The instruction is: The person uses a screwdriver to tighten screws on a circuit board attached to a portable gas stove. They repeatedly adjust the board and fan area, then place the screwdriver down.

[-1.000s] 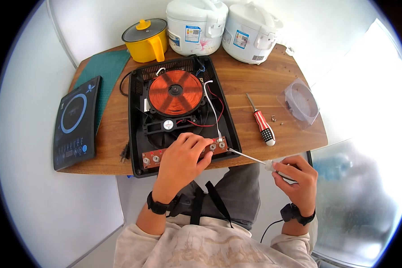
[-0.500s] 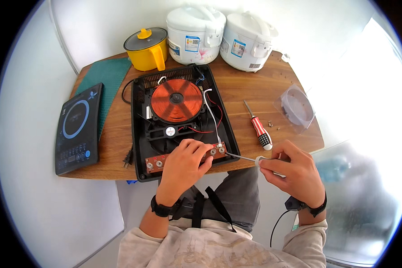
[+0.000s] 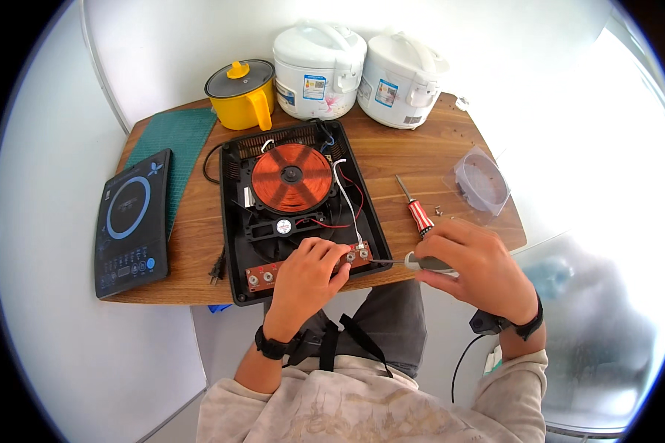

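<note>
Right fingers closed round a slim screwdriver with a pale grey handle and thin metal shaft (image 3: 411,261); my right hand (image 3: 474,267) is knuckles-up, shaft lying nearly flat, pointing left. Tip at the right end of a narrow reddish-brown circuit board with round metal parts (image 3: 360,254); can't tell if it touches. My left hand (image 3: 308,277) lies palm down over the board's middle, fingers loosely bent, thumb a bit apart; touching the board, but can't tell if I pinch it or just press. Board sits along the near edge inside an open black plastic housing (image 3: 374,225). Handling: board looks light, stiff, fairly brittle, so best held by its long edges, off the parts; the white ribbon of wires (image 3: 349,199) at its right end probably won't take a tug. Screwdriver should be rigid, easy to turn, best held by the handle; the bare shaft may slip. Both forearms come up from below, wrists bent inward. Further out: flat round copper coil (image 3: 292,192) in the housing, red-and-white-handled screwdriver (image 3: 419,214) right of it on the brown wooden worktop (image 3: 188,258).
</note>
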Tool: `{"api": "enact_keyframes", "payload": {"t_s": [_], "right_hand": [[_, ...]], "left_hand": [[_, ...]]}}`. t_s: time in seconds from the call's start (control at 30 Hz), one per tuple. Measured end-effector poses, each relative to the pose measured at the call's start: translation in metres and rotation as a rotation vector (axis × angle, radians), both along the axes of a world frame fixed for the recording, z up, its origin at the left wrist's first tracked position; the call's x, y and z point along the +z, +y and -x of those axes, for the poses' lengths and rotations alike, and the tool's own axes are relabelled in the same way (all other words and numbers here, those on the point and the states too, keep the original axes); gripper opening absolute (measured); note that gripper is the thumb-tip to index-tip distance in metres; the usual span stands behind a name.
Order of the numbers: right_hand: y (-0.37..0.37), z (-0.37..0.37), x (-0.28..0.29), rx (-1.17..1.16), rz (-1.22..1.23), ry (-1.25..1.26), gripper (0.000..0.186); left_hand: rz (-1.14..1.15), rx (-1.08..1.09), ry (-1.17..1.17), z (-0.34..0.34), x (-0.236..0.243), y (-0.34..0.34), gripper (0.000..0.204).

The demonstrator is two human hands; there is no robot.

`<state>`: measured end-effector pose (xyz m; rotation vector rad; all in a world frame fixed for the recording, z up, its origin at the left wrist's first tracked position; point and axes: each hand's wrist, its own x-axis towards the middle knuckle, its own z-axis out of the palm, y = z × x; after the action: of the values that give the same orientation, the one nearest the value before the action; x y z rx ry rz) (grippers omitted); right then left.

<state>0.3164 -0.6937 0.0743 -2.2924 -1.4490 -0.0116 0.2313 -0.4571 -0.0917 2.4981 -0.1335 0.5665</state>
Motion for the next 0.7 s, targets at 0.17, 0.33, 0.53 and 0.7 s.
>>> {"api": "enact_keyframes", "payload": {"t_s": [0.17,0.33,0.53,0.7], "right_hand": [[-0.005,0.001,0.003,-0.150,-0.111,0.051,0.021],[-0.026,0.008,-0.025,-0.343,-0.259,0.167,0.020],[-0.040,0.007,-0.064,-0.434,-0.323,0.280,0.018],[-0.039,0.007,-0.071,-0.457,-0.332,0.271,0.018]], "left_hand": [[-0.050,0.000,-0.061,-0.001,-0.001,0.000,0.025],[-0.039,-0.001,-0.023,-0.002,-0.003,-0.001,0.026],[-0.018,-0.002,0.029,-0.001,0.003,-0.001,0.025],[-0.026,-0.012,0.014,-0.001,0.002,0.000,0.025]]}}
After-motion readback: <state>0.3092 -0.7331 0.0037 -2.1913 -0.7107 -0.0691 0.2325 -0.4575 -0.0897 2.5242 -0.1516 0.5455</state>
